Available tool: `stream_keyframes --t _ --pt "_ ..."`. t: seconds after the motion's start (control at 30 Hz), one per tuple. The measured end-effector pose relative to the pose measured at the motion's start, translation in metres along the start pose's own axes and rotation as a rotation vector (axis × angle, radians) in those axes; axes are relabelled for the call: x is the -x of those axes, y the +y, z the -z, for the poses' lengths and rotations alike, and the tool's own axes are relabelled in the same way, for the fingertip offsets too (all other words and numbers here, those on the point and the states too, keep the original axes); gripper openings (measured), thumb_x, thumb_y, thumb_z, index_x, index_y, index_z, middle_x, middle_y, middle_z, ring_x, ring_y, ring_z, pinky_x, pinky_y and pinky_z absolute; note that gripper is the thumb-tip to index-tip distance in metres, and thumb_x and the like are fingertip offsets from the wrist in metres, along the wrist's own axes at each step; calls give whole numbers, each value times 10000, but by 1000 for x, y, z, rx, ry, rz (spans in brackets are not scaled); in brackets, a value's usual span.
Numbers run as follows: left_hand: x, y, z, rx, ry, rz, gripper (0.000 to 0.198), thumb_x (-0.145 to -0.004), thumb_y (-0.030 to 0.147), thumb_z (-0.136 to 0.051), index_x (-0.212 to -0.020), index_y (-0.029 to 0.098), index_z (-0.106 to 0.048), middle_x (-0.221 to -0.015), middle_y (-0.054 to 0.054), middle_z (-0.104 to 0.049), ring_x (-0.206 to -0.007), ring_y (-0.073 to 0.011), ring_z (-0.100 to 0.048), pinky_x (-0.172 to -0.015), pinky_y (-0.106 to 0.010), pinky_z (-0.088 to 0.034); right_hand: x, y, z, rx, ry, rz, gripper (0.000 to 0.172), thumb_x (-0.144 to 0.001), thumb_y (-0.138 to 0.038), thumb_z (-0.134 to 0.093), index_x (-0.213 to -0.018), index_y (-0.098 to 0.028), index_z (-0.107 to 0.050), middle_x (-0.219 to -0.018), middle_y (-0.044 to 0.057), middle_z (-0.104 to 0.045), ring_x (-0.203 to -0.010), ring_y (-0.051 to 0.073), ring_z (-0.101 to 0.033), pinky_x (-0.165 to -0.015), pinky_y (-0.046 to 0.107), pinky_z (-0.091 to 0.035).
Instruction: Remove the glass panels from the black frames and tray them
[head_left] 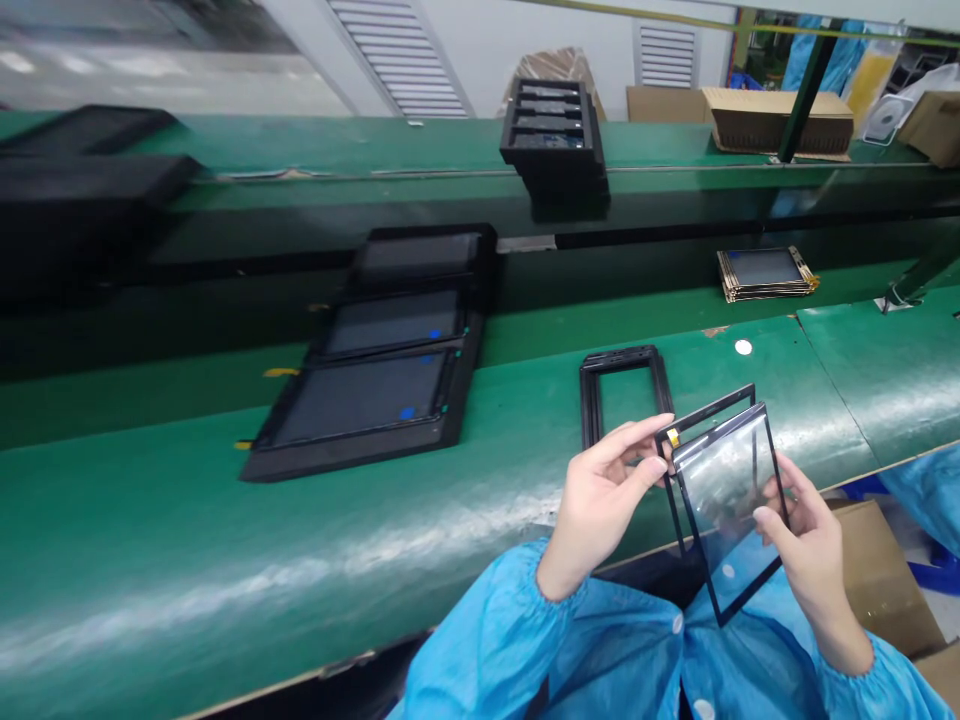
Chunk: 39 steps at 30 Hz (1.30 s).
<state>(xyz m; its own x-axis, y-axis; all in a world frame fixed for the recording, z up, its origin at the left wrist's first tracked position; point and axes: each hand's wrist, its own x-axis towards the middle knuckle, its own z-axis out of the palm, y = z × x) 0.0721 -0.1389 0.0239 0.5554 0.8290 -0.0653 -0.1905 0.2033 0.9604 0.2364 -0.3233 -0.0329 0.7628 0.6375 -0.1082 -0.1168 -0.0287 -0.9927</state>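
Note:
Both my hands hold a thin glass panel with a black border (731, 495), tilted up over my lap at the lower right. My left hand (604, 490) pinches its upper left corner, fingers closed on the edge. My right hand (802, 545) grips its right side, thumb on the front of the glass. Just beyond, a black rectangular frame (624, 385) lies flat on the green conveyor belt (225, 560). My sleeves are light blue.
A long black tray (379, 365) with three screens lies on the belt to the left. A stack of black trays (555, 135) stands on the far shelf. A small pile of panels (765, 272) lies at the right. Cardboard boxes (780, 118) stand behind; another box (881, 580) is beside my right arm.

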Motion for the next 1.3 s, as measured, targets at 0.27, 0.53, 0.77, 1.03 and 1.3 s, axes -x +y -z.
stream_keyframes --t 0.27,0.53,0.77,1.03,1.3 --pt "2 4 -5 -55 16 33 381 -792 231 -870 -1172 212 -873 -896 -66 -736 -723 -149 -656 -612 -220 -618 0 -10 -3 27 4 18 595 -868 -241 -846 -1444 -282 -702 -1006 26 -685 -705 128 -642 -634 254 -617" --pt "2 3 -5 38 -3 90 421 -798 247 -887 -1214 191 -855 -831 -53 -749 -662 -139 -678 -592 -225 -615 2 -15 -4 100 -8 40 591 -883 -248 -839 -1456 -280 -698 -1013 27 -675 -723 125 -643 -628 237 -606" --pt "0 -3 -3 100 8 166 556 -778 380 -936 -1282 179 -818 -917 -92 -810 -736 -183 -749 -594 -234 -626 3 -25 -11 119 -3 8 612 -875 -284 -838 -1467 -261 -684 -994 31 -678 -676 125 -625 -572 240 -599" --pt "1 -7 -2 81 17 191 614 -795 418 -915 -1347 184 -781 -976 -112 -824 -809 -213 -786 -597 -230 -632 1 -27 -14 169 -11 39 611 -897 -313 -817 -1487 -261 -669 -1012 37 -650 -698 128 -619 -576 241 -587" --pt "2 -2 -7 52 54 203 584 -788 397 -914 -1317 180 -795 -1026 -118 -839 -898 -279 -837 -571 -221 -629 2 -22 -11 365 -3 184 547 -942 -318 -767 -1480 -288 -677 -1111 64 -652 -894 192 -679 -792 342 -634"
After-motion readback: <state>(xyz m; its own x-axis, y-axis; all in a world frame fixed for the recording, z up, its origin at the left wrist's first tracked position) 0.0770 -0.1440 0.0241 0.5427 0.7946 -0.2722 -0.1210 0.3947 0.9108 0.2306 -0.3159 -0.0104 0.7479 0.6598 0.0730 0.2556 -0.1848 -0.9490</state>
